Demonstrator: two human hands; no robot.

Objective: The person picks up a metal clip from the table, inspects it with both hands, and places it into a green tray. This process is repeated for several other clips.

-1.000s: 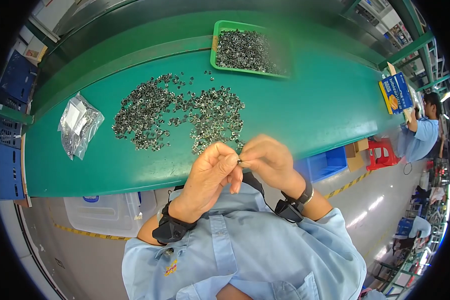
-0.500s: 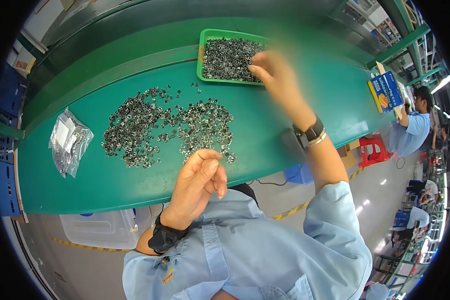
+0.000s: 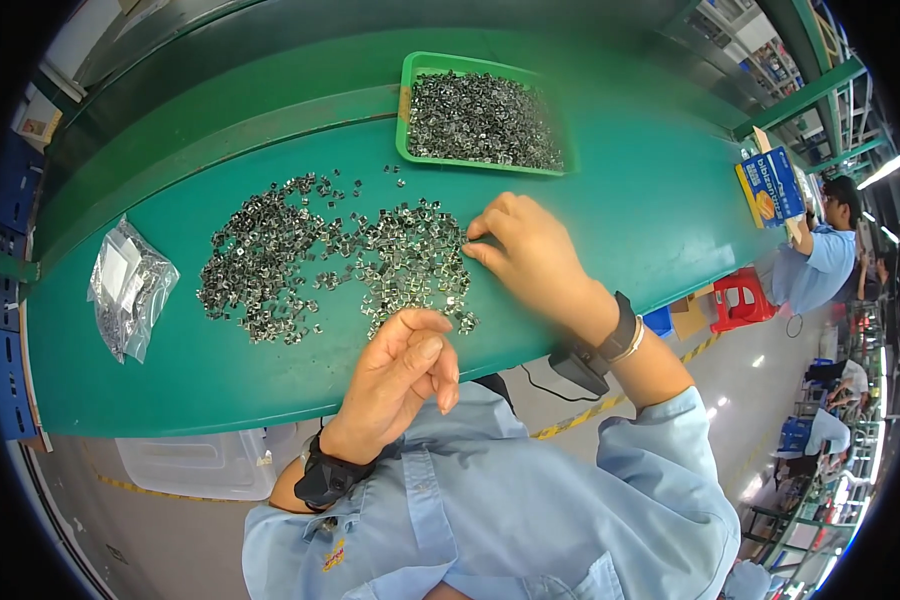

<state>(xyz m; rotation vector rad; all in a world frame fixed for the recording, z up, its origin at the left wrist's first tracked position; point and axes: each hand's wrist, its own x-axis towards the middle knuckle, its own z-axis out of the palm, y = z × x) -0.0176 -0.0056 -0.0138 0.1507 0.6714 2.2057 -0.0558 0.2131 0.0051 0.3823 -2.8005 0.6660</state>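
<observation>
Two loose heaps of tiny square black-and-metal parts lie side by side on the green bench: a darker left heap point(image 3: 260, 265) and a more silvery right heap point(image 3: 415, 255). My right hand point(image 3: 535, 250) is at the right edge of the silvery heap. Its thumb and forefinger are pinched together, and whatever lies between them is too small to make out. At the heap's near edge, my left hand point(image 3: 400, 365) is raised with fingers curled in and thumb against them; its contents, if any, are hidden. Beyond my right hand, a green tray point(image 3: 485, 165) holds many similar small parts.
A clear plastic bag point(image 3: 130, 290) of small parts lies at the bench's left end. On the right end stands a blue-and-yellow box point(image 3: 770, 190), near a co-worker in a light blue shirt point(image 3: 820, 260). A red stool point(image 3: 742, 300) and a clear plastic bin point(image 3: 195, 465) are on the floor.
My right hand has come back from the green tray to the right edge of the silvery heap. My left hand has barely moved.
</observation>
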